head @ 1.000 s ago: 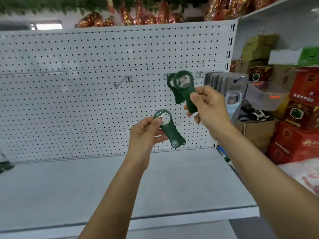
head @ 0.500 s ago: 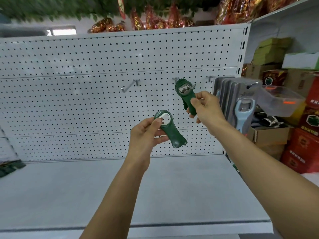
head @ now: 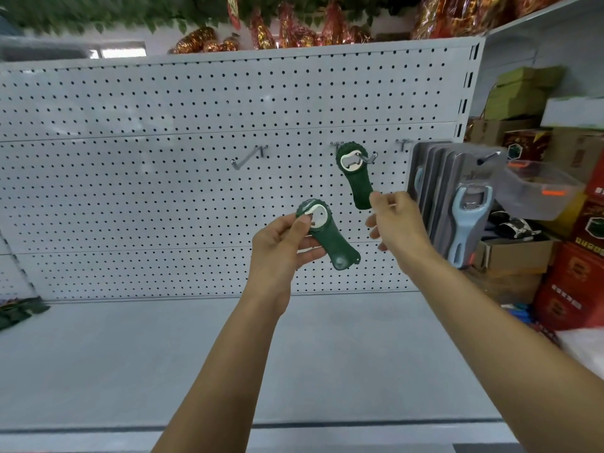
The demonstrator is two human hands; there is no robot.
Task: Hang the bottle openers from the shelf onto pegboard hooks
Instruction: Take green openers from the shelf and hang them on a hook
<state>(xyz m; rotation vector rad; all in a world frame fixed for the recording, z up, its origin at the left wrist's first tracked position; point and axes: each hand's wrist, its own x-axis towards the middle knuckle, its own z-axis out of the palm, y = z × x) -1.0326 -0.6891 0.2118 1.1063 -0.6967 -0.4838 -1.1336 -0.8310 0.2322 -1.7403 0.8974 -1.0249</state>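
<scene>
Both forearms enter from the lower edge, bare, and rise toward the middle of the view. The left hand (head: 281, 243) is raised at mid-height, wrist slightly bent, back of the hand toward the camera. Its thumb lies across the round head of a green bottle opener (head: 327, 235), with the fingers curled behind it; the grip is closed. The right hand (head: 397, 220) is higher and further right, wrist extended, fingers loosely curled and partly spread. Its fingertips sit at the lower end of a second green opener (head: 354, 174); whether they grip it cannot be told.
</scene>
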